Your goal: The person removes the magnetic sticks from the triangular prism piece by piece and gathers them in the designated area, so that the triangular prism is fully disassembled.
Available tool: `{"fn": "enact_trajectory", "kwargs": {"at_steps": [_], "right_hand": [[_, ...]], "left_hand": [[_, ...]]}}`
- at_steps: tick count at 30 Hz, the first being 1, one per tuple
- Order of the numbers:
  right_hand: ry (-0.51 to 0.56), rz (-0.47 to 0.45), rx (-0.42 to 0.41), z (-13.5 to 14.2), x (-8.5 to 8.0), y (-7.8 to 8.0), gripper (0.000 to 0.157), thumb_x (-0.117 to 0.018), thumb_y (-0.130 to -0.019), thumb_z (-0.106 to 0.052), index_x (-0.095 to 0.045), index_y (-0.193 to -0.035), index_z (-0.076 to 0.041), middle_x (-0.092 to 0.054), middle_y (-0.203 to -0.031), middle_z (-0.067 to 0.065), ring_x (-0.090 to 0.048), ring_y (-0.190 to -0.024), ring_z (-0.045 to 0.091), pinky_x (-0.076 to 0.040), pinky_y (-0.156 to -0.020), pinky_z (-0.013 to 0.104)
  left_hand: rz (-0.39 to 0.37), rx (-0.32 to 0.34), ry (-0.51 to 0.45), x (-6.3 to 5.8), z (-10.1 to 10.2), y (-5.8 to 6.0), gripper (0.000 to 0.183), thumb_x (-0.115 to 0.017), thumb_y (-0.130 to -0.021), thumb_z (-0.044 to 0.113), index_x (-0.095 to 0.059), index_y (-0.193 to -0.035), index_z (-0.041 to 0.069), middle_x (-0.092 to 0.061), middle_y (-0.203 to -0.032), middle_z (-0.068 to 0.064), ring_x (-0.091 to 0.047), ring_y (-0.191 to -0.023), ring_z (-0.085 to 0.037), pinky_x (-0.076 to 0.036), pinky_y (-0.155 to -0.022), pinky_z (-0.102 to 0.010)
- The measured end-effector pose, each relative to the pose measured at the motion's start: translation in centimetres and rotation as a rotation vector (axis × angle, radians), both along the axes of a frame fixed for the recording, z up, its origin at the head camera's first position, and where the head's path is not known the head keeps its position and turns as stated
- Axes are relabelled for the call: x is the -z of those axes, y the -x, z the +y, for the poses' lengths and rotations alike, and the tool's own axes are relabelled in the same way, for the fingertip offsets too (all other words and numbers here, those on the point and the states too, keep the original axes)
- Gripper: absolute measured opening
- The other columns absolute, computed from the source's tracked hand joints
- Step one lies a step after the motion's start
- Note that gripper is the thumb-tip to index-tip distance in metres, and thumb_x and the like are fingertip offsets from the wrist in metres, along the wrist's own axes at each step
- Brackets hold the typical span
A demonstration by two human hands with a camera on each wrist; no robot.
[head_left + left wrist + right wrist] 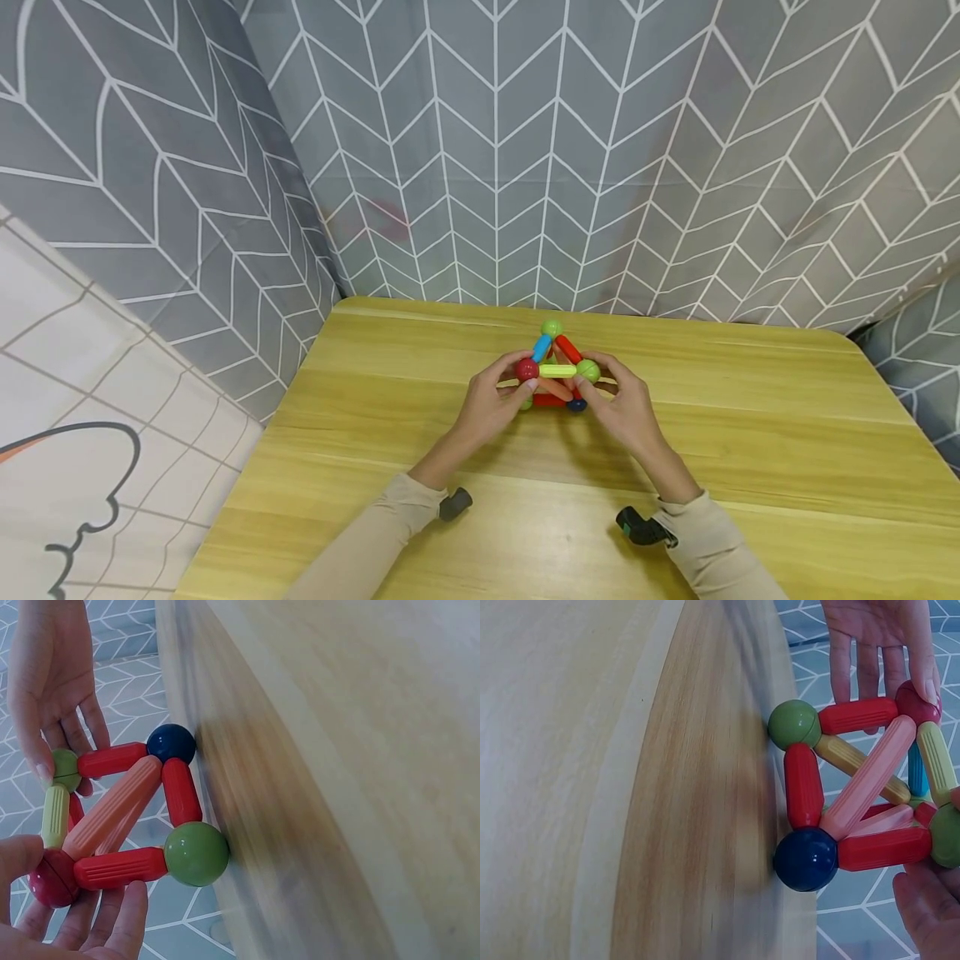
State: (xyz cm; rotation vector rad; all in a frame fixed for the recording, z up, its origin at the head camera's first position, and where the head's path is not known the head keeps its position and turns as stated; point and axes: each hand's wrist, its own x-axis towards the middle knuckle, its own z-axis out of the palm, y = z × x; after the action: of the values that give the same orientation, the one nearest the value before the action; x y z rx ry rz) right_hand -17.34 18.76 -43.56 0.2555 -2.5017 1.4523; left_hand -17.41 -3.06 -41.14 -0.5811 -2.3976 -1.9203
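A grey chevron-patterned curtain (pixel 495 150) spans the 12 o'clock side of the head view. Below it lies the wood-grain worktop (pixel 750 417). The ball-and-rod frame (pixel 558 371) is located over the worktop, toward its 12 o'clock edge; contact with the surface cannot be determined. The hands are apart from each other, each clamped on the frame: the left hand (pixel 487 400) from 8 o'clock, the right hand (pixel 624 404) from 4 o'clock. On the frame, a blue rod (pixel 542 347) sits at 11 o'clock and a red rod (pixel 568 348) at 1 o'clock. The crimson ball (pixel 528 370), at 9 o'clock, is in the left grip; the green ball (pixel 588 371), at 3 o'clock, is in the right. A dark blue ball (pixel 576 405) occupies 5 o'clock.
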Motion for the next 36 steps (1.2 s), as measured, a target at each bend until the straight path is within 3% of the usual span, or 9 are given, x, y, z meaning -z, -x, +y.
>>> {"fn": "enact_trajectory", "kwargs": {"at_steps": [2,7,11,19,26,36], "right_hand": [[0.01,0.001,-0.005,-0.34,-0.75,-0.41,0.037,-0.066,-0.096,-0.012,-0.061,-0.131,0.0,-0.066,-0.125,0.019,-0.065,-0.114,0.033,-0.057,-0.094,0.046],[0.021,0.013,-0.015,-0.42,-0.75,-0.48,0.038,-0.067,-0.096,-0.009,-0.06,-0.132,0.002,-0.066,-0.127,0.021,-0.066,-0.114,0.034,-0.056,-0.095,0.044],[0.021,0.018,-0.015,-0.09,-0.03,-0.03,0.039,-0.067,-0.096,-0.011,-0.061,-0.132,-0.001,-0.066,-0.128,0.019,-0.066,-0.114,0.031,-0.056,-0.095,0.04],[0.01,0.003,-0.005,-0.31,0.11,0.13,0.038,-0.065,-0.095,-0.003,-0.058,-0.131,0.007,-0.064,-0.127,0.025,-0.065,-0.115,0.037,-0.056,-0.095,0.045],[0.033,-0.005,-0.017,-0.12,-0.22,0.0,0.038,-0.068,-0.096,-0.011,-0.061,-0.131,0.0,-0.065,-0.128,0.018,-0.066,-0.115,0.031,-0.056,-0.096,0.042],[0.045,-0.002,-0.024,-0.03,-0.23,0.03,0.037,-0.068,-0.096,-0.012,-0.062,-0.13,0.0,-0.066,-0.127,0.018,-0.066,-0.115,0.031,-0.055,-0.097,0.041]], "left_hand": [[-0.003,-0.001,-0.003,0.12,0.03,0.06,0.041,-0.066,-0.095,0.002,-0.058,-0.134,-0.004,-0.065,-0.126,-0.026,-0.065,-0.114,-0.039,-0.058,-0.093,-0.048],[-0.007,-0.002,-0.005,0.38,0.04,0.22,0.041,-0.066,-0.095,0.003,-0.058,-0.134,-0.003,-0.065,-0.126,-0.026,-0.066,-0.114,-0.039,-0.058,-0.092,-0.047],[-0.009,-0.004,-0.011,0.51,0.08,0.31,0.041,-0.066,-0.095,0.003,-0.059,-0.135,-0.002,-0.065,-0.127,-0.026,-0.065,-0.114,-0.04,-0.058,-0.092,-0.047],[-0.006,-0.002,-0.016,0.59,0.07,0.32,0.041,-0.066,-0.095,0.003,-0.059,-0.135,-0.003,-0.064,-0.129,-0.025,-0.065,-0.114,-0.041,-0.058,-0.091,-0.048],[-0.011,0.0,-0.022,0.54,0.07,0.33,0.041,-0.066,-0.095,0.003,-0.059,-0.135,-0.004,-0.065,-0.128,-0.026,-0.065,-0.114,-0.041,-0.059,-0.09,-0.044],[-0.017,-0.001,-0.015,0.49,0.07,0.28,0.042,-0.066,-0.095,0.004,-0.058,-0.136,-0.002,-0.064,-0.13,-0.025,-0.064,-0.116,-0.043,-0.059,-0.09,-0.044]]}}
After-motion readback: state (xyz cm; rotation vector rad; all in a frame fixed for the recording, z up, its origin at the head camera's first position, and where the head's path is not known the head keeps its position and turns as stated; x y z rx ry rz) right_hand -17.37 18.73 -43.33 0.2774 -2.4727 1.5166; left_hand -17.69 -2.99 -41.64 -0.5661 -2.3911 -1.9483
